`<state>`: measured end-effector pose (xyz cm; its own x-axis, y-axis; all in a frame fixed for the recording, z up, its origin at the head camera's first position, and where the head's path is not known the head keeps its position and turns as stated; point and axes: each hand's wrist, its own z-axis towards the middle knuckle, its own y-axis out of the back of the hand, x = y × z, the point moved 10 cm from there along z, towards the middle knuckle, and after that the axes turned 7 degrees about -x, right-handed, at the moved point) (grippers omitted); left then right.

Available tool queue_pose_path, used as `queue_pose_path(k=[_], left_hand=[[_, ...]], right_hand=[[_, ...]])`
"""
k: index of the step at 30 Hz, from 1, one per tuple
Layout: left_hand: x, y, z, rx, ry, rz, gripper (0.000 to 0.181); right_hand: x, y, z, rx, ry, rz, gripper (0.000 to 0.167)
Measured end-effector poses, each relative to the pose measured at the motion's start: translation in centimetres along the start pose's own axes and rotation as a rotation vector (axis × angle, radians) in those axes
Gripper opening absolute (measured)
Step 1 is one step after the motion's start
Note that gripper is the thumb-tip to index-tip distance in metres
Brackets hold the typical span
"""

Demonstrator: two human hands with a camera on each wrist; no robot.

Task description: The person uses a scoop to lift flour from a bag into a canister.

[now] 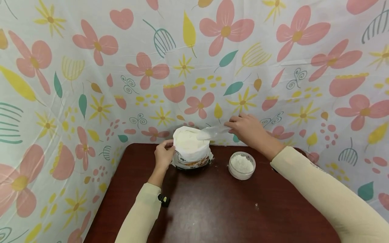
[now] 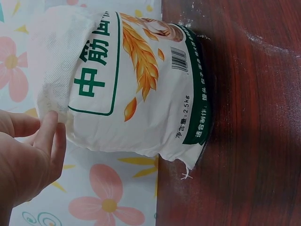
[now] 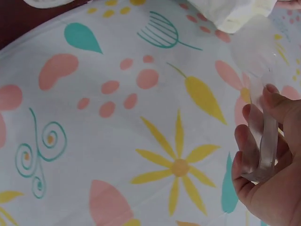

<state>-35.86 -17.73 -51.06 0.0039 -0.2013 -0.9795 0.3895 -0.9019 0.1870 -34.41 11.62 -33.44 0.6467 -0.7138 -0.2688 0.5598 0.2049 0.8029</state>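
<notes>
A white flour bag (image 1: 194,156) stands at the table's back edge, its top folded open and pale flour (image 1: 186,141) showing inside. The left wrist view shows a wheat ear and green lettering on the bag (image 2: 136,84). My left hand (image 1: 164,154) pinches the bag's left rim between thumb and fingers. In my right hand (image 1: 247,130) is a clear plastic scoop (image 1: 212,132), gripped by its handle; the scoop's head (image 3: 256,44) reaches over the bag's mouth. Below my right hand sits a clear round bowl (image 1: 232,172) with a mound of flour (image 1: 242,164) in it.
The dark reddish-brown table (image 1: 212,206) carries traces of white powder near the bag and towards the front right. A flower-printed cloth (image 1: 194,74) hangs right behind the table and along its sides.
</notes>
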Motion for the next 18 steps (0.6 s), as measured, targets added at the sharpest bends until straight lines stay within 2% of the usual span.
queue_pose_path(k=[5,12,18], left_hand=[[0.2,-0.1,-0.1,0.004,-0.006,-0.005,0.027],[-0.2,-0.1,0.0,-0.004,-0.019,-0.008,0.027],[-0.1,0.1,0.0,-0.004,-0.004,0.000,0.027]], right_hand=[[0.6,-0.4,1.1,0.066,0.039,-0.052,0.028],[1.7,-0.7,3.2,0.141,0.102,-0.127,0.021],[3.1,-1.6,4.4,0.210,0.098,-0.148,0.019]])
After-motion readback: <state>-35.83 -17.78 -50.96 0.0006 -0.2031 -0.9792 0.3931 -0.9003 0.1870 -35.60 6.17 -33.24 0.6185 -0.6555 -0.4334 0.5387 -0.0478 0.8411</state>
